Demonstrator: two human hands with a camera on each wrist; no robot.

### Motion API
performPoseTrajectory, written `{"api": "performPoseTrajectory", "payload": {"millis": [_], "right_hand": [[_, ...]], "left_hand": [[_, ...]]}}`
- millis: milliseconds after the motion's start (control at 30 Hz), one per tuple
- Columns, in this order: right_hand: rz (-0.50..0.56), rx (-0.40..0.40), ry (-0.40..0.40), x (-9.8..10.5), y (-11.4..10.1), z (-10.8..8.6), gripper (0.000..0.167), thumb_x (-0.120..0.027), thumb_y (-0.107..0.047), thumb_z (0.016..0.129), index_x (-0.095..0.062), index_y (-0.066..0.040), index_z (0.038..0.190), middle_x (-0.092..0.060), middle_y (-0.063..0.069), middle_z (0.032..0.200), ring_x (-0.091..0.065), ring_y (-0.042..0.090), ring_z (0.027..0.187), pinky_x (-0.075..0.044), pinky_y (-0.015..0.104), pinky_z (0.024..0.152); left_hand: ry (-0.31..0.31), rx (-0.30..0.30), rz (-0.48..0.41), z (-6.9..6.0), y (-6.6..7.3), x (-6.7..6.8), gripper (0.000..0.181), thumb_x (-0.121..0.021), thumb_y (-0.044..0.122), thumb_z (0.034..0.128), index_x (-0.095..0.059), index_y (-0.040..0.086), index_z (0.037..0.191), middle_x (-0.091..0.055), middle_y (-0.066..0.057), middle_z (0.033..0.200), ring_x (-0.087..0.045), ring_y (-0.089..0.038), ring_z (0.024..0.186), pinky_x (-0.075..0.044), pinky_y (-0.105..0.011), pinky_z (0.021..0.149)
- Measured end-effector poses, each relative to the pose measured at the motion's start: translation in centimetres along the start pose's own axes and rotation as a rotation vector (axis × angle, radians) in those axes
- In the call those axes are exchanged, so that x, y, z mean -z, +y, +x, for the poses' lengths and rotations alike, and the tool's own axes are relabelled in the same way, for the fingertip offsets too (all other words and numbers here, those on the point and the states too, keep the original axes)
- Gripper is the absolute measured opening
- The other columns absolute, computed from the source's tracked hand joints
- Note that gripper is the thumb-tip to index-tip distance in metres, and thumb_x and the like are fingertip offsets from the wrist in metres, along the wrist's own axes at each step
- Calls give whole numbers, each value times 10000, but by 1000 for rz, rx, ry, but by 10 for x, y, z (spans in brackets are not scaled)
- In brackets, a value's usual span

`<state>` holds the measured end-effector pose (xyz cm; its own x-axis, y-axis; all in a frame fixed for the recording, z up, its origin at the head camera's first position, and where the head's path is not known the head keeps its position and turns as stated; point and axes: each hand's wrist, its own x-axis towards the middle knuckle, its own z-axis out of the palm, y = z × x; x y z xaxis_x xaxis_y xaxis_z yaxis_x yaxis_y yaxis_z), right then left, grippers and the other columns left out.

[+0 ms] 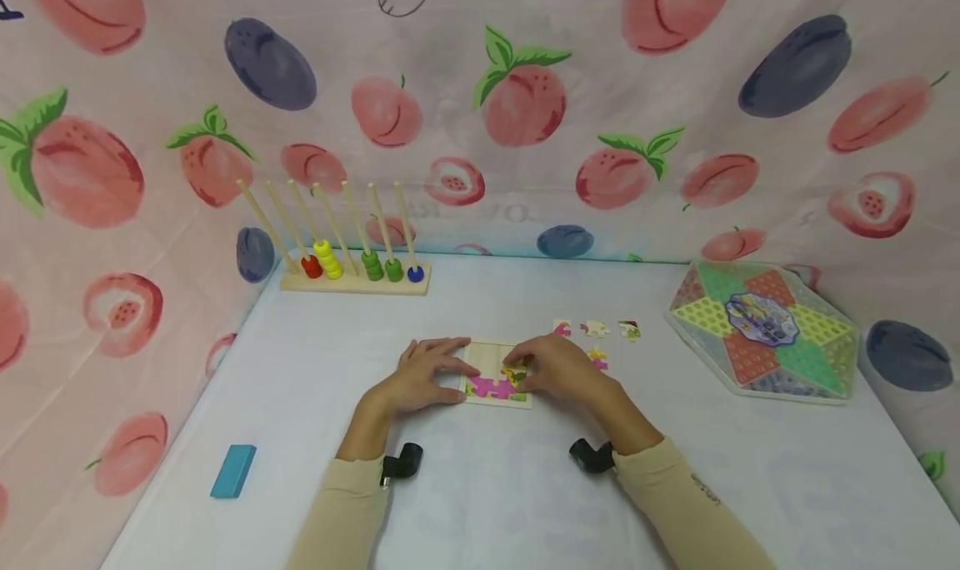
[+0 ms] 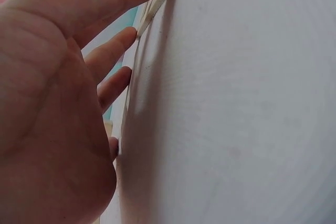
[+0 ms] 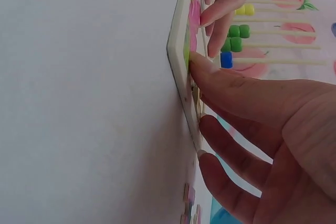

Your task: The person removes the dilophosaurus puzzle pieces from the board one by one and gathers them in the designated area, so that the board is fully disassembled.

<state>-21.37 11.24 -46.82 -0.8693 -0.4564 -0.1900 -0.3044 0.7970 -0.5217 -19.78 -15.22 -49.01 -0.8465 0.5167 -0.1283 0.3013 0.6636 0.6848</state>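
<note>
A small wooden puzzle tray (image 1: 483, 356) lies on the white table, with pink puzzle pieces (image 1: 489, 388) along its near side. My left hand (image 1: 422, 377) rests at the tray's left side, fingers spread and thumb at the near left corner. At the right side, my right hand (image 1: 561, 372) pinches a yellow-and-green puzzle piece (image 1: 514, 375) between thumb and fingers, low over the tray. In the right wrist view the thumb touches the piece area beside the tray rim (image 3: 177, 51); the fingers partly hide the piece. Several loose puzzle pieces (image 1: 595, 328) lie beyond the right hand.
A wooden bead stand (image 1: 352, 282) with upright rods and coloured beads stands at the back left. A hexagonal game board (image 1: 761, 328) lies at the right. On the near left is a blue block (image 1: 233, 472). Fruit-print cloth (image 1: 525, 178) hangs behind the table.
</note>
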Motion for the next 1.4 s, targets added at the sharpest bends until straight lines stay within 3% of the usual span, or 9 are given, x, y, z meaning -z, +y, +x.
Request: {"api": "performPoseTrajectory", "payload": {"millis": [133,533,933,1167,1400], "right_hand": [[2,11,10,0,-3,2,317,-881,-215,790,-792,-215,1095,-779,-56,1093,-655,137,1003,-559,382,969],[66,55,20,-1,3,0,160,-833,-124,834,-816,-161,988,-781,-11,1102,-672,242,1167,-524,470,1067],[131,83,-11,-1,6,1,141,-773,-43,875,-820,-145,961,-753,33,1127,-655,263,1169,-511,486,1081],[98,115,-7,0,5,1,145,-768,-42,880,-823,-150,960,-739,8,1113,-655,243,1145,-520,475,1060],[69,98,-6,-1,4,1,140,-766,-69,891,-822,-179,958,-712,-20,1128,-635,217,1149,-514,464,1067]], "left_hand": [[5,-2,-1,1,-1,0,347,-793,243,875,-754,255,1220,-394,-28,1654,-256,-346,1548,35,-702,1235],[8,-2,-16,0,-1,-1,338,-799,240,871,-759,262,1205,-399,-24,1652,-260,-342,1547,33,-701,1233],[13,-1,-6,0,1,0,337,-802,228,864,-763,259,1197,-410,-26,1645,-272,-339,1542,27,-702,1234],[11,8,9,1,0,-1,332,-800,239,868,-762,277,1196,-407,-16,1647,-270,-341,1544,21,-700,1237],[9,9,4,1,-2,-1,324,-794,251,875,-760,290,1195,-405,-8,1648,-265,-339,1548,23,-700,1240]]}}
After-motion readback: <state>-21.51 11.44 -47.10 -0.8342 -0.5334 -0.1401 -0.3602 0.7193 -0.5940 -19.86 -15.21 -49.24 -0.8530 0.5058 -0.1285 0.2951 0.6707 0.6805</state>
